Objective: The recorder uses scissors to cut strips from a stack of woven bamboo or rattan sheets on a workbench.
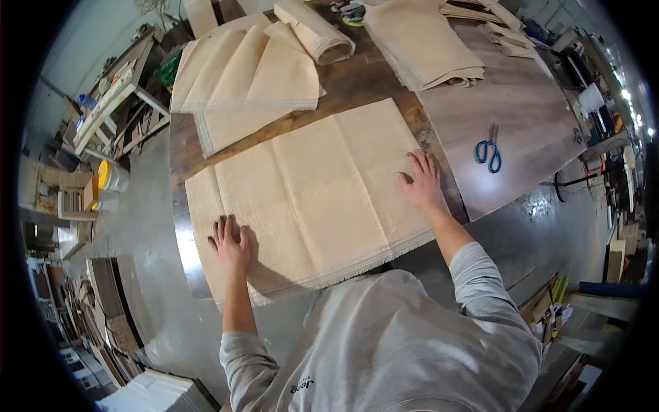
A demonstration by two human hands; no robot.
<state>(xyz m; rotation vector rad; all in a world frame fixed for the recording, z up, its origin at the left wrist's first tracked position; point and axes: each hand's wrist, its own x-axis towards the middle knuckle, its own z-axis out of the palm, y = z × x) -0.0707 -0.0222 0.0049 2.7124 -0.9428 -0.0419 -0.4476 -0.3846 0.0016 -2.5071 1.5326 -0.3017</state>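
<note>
A person's left hand (232, 248) and right hand (423, 187), fingers spread, rest palm-down toward opposite ends of a creased tan cloth stack (322, 189) along the worktop's (364, 81) near edge, seemingly keeping it flat; blue-handled scissors (492, 143) lie apart, likely within reach.

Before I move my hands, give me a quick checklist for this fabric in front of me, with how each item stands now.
1. Both hands placed: ok; the left hand and right hand rest on the front fabric, one toward each side.
2. Hands free of tools: ok; neither holds one.
3. Fabric smooth: not ok; creases run across it.
4. Scissors clear: ok; they lie apart from it, on the right-hand tabletop.
5. Fabric roll clear: ok; it lies beyond, not touching.
6. Layer count: cannot tell.
</note>
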